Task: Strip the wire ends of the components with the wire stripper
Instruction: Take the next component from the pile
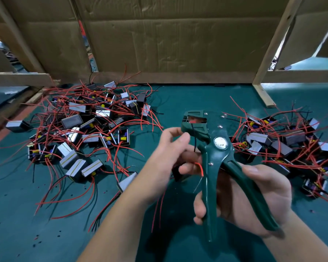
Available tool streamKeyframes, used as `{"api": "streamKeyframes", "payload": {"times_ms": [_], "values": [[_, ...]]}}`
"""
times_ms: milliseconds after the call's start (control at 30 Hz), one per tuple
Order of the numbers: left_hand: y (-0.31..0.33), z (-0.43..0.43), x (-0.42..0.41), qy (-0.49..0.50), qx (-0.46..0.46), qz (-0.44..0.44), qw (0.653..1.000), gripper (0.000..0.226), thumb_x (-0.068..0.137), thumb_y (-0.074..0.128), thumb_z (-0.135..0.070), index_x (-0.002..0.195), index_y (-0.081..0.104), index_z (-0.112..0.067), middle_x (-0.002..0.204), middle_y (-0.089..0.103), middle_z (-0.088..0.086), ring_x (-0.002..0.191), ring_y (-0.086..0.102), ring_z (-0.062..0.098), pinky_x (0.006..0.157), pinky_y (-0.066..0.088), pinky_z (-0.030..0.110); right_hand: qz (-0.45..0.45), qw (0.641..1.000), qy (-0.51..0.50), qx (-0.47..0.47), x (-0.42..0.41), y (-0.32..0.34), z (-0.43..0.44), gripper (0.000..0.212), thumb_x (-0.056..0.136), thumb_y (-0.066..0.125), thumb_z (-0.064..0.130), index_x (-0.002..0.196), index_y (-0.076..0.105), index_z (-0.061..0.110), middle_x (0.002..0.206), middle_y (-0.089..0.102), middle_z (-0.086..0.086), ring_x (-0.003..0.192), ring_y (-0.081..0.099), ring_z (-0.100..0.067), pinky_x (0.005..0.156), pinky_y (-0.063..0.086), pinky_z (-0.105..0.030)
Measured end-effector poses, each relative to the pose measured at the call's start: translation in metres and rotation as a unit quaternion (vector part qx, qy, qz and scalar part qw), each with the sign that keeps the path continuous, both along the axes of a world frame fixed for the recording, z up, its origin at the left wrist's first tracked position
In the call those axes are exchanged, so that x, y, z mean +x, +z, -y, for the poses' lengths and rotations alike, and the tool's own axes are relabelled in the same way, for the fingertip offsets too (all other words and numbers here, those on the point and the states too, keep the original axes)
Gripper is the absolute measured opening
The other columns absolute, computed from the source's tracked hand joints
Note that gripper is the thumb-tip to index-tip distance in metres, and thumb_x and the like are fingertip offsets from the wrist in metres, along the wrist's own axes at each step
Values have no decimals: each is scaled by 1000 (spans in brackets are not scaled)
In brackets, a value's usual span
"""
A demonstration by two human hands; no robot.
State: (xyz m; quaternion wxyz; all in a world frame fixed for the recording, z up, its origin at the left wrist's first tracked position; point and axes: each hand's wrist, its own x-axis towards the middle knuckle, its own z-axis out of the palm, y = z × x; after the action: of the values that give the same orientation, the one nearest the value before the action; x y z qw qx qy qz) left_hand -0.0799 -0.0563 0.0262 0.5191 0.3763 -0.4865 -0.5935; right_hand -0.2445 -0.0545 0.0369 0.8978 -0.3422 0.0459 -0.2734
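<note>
My right hand (pixel 254 201) curls round the wire stripper (pixel 214 148) handles; my left hand (pixel 170 150) fingers pinch the black wire (pixel 195 142) at its head. Seated crooked, a squeeze could cut strands.

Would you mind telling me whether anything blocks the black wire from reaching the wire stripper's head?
Nothing visible does: the black wire runs up into the wire stripper's head, and the left hand sits beside it, not across.
</note>
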Motion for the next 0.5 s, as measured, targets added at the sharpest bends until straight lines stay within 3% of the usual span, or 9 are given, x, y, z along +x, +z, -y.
{"api": "streamKeyframes", "payload": {"times_ms": [67,200,267,367,433,500], "values": [[-1,-2,-4,8,14,34,999,48,84,45,-57,106,41,-15,66,65,-7,53,55,4,53,45,11,23,1000,5,19,0,-3,3,73,88,56,24,145,25,-7,139,44,-24,96,59,-42,92,45,-53],[2,-2,-4,54,-7,121,991,52,81,32,-68,94,41,-19,62,49,-8,43,44,11,44,39,21,82,994,-16,67,-5,-2,7,69,88,57,17,145,26,-6,144,38,-29,99,58,-46,95,43,-58],[1,0,-2,73,-17,150,986,46,84,27,-62,87,39,-17,56,42,-12,40,37,14,40,33,23,112,990,-34,84,-8,3,9,66,89,54,15,145,27,-5,148,30,-30,99,56,-48,96,41,-59],[4,1,-2,92,-19,145,985,32,104,29,-30,78,38,-13,53,36,-11,43,32,18,37,31,22,129,985,-56,95,-13,7,10,63,89,52,15,145,29,-3,152,24,-28,100,54,-49,98,39,-59],[5,1,-2,96,-13,136,986,32,101,35,-19,70,40,-13,51,34,-10,41,32,17,36,29,20,94,989,-73,89,-16,7,12,65,85,60,17,142,36,-2,145,38,-29,96,58,-49,95,45,-59],[5,2,0,95,-23,120,988,30,90,38,-22,62,43,-14,48,32,-7,37,31,14,37,26,19,-22,991,-121,54,-18,3,14,73,69,76,24,133,51,0,119,59,-30,85,65,-44,80,54,-55]]}}
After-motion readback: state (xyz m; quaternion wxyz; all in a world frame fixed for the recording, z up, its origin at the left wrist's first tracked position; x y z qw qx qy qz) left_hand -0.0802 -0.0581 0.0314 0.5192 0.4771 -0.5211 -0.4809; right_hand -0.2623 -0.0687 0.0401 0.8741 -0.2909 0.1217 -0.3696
